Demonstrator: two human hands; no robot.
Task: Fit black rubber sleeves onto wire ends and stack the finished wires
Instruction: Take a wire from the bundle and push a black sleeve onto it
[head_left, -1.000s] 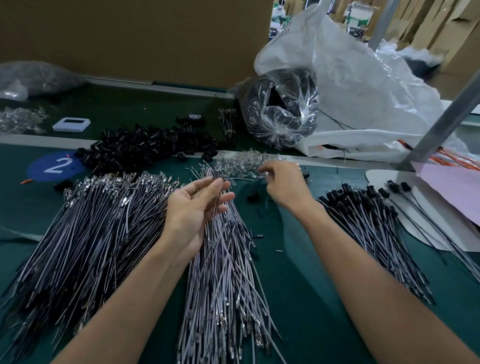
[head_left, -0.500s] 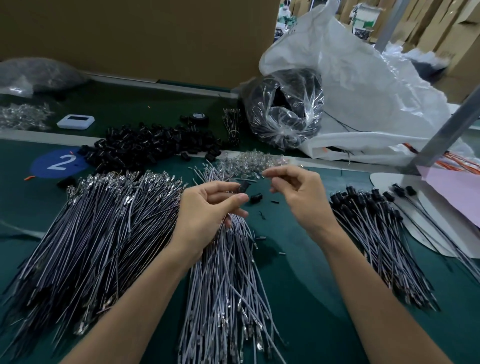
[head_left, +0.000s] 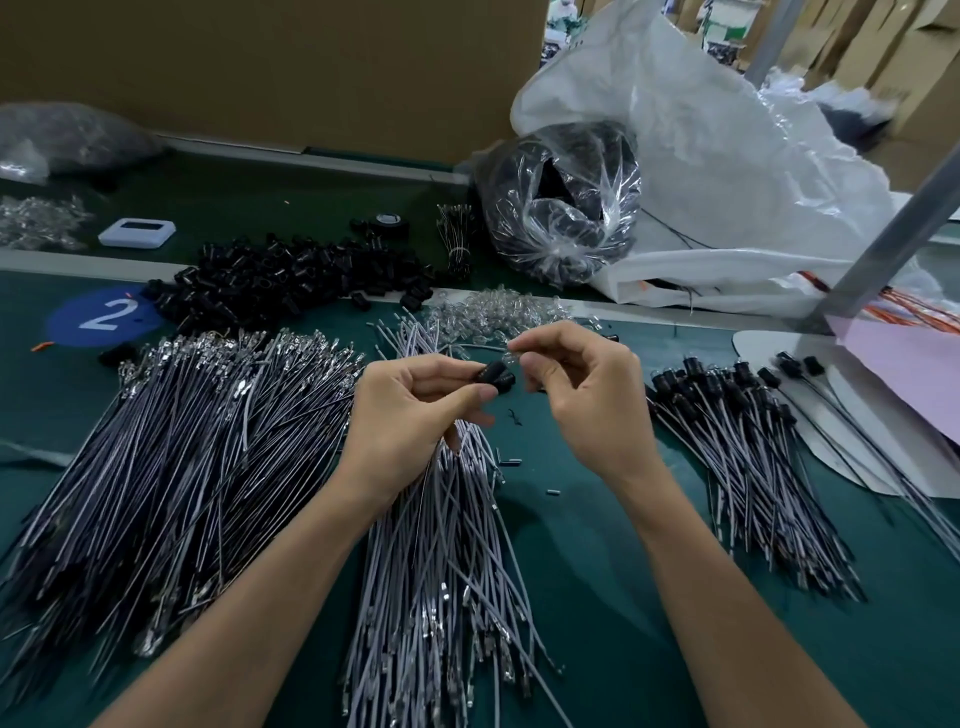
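My left hand (head_left: 410, 415) pinches a black rubber sleeve (head_left: 493, 375) between thumb and fingers, above the middle bundle of grey wires (head_left: 447, 545). Close to its right, my right hand (head_left: 582, 395) pinches a small clear part (head_left: 511, 356) at its fingertips, just above the sleeve. A large pile of bare grey wires (head_left: 171, 447) lies at the left. Wires with black sleeves fitted (head_left: 737, 441) are stacked at the right. Loose black sleeves (head_left: 291, 280) are heaped at the back, with small clear parts (head_left: 493, 312) beside them.
All of it lies on a green mat (head_left: 597, 545) with a blue disc marked 2 (head_left: 104, 317). A clear bag of black parts (head_left: 561, 202) and a big white sack (head_left: 727, 156) stand behind. A grey metal post (head_left: 893, 228) and pink sheet (head_left: 909, 364) are at the right.
My right hand came back from the clear parts toward my left hand. My left hand closed its fingers, and a black sleeve now shows pinched in them. Both hands rose slightly together.
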